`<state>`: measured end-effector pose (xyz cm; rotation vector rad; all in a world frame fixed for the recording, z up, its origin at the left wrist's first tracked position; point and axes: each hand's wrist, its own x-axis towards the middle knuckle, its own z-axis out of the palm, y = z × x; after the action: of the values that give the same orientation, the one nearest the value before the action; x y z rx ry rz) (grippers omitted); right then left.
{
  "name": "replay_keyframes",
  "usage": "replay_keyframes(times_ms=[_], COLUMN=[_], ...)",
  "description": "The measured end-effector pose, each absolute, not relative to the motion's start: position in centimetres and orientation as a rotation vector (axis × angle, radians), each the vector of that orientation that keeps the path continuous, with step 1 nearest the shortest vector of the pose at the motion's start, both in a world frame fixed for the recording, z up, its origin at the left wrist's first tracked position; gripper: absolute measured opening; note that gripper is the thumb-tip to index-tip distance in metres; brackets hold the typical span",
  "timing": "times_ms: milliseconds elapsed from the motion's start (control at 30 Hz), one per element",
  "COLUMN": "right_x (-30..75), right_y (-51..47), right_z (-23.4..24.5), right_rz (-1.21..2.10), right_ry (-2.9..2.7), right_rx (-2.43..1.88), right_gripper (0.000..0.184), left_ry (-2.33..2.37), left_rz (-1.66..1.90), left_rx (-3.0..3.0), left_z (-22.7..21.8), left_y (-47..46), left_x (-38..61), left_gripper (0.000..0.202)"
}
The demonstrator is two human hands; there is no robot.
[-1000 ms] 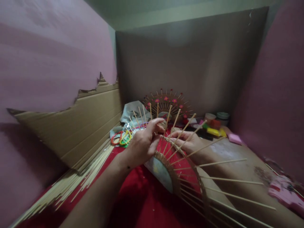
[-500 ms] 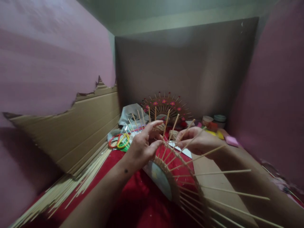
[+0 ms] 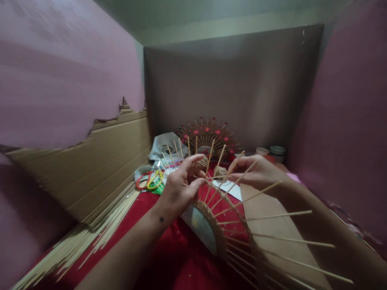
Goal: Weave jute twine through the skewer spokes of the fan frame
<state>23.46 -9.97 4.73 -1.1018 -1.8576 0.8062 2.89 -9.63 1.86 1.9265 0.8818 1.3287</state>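
A half-round woven fan frame (image 3: 225, 237) with thin sticks spreading outward stands tilted in front of me. A twisted twine band (image 3: 236, 211) runs across its sticks. My left hand (image 3: 183, 181) pinches this band beside an upright stick, thumb below and index finger stretched out above. Beyond the sticks, my right hand (image 3: 258, 173) has thumb and fingers closed on a thin twine strand (image 3: 218, 176) that leads from the left hand's pinch. A pale half-round panel (image 3: 201, 229) fills the frame's centre.
Loose sticks (image 3: 87, 237) lie along the left on red cloth (image 3: 172, 249). Scissors (image 3: 146, 181) with red and yellow handles lie behind them. Torn cardboard (image 3: 115, 157) leans on the left wall. A flower-decorated fan (image 3: 201, 132), twine bundle (image 3: 220, 172) and tubs (image 3: 276, 152) are behind.
My right hand has shifted slightly right and up, away from the band, drawing the strand. My left hand keeps its pinch. The whole view has shifted slightly.
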Motion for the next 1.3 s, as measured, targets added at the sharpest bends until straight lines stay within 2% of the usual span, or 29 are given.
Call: replay_keyframes(times_ms=[267, 367, 533, 833, 1300], right_x=[24.7, 24.3, 22.9, 21.0, 21.8], right_y=[-8.4, -7.3, -6.0, -7.0, -6.8], right_z=[5.3, 5.5, 6.1, 9.0, 10.4], right_rz=[0.061, -0.062, 0.057, 0.475, 0.651], right_ry=[-1.982, -1.969, -1.871, -1.869, -1.914], right_rx=[-1.079, -1.107, -1.05, -0.891, -0.801], right_gripper=[0.012, 0.01, 0.008, 0.016, 0.009], left_ry=[0.884, 0.888, 0.893, 0.892, 0.898], left_rz=[1.333, 1.338, 1.35, 1.38, 1.388], left_rx=[1.898, 1.877, 1.907, 1.883, 1.865], left_z=[2.1, 2.1, 1.9, 1.8, 1.9], left_y=[-9.9, -9.8, -9.7, -9.3, -8.8], left_x=[2.9, 2.9, 2.9, 2.9, 3.3], left_gripper=[0.048, 0.048, 0.046, 0.044, 0.042])
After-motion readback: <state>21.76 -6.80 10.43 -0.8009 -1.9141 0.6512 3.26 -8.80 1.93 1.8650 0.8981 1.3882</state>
